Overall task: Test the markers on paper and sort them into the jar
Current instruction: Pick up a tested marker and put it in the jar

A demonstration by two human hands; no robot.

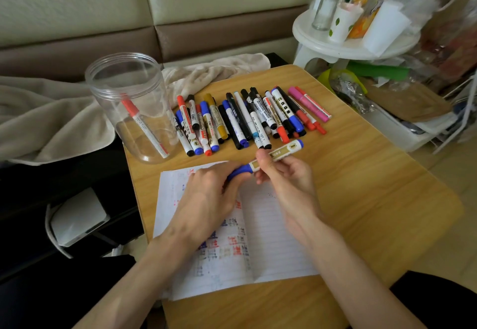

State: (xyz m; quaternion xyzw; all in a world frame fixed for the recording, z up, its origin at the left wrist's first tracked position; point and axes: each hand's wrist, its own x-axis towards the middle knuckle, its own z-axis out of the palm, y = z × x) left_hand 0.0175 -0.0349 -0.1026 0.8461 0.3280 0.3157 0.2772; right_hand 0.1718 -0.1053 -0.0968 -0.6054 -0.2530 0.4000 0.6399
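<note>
A blue marker [282, 152] with a gold and white label is held level above the lined paper [273, 241]. My left hand [209, 197] grips its blue cap end, and my right hand [281, 173] pinches the barrel between thumb and fingers. The paper lies on the wooden table [361, 199] and carries several coloured scribbles. A clear plastic jar [129, 101] stands at the table's far left corner with one red marker [144, 124] leaning inside. Several markers [247, 119] in red, blue, black, gold and pink lie in a row behind the paper.
A beige towel [214, 73] lies behind the markers and jar. A white round stand [343, 42] with cups and bottles is at the far right, with clutter beneath it. A padded wall runs along the back. The floor at left is dark.
</note>
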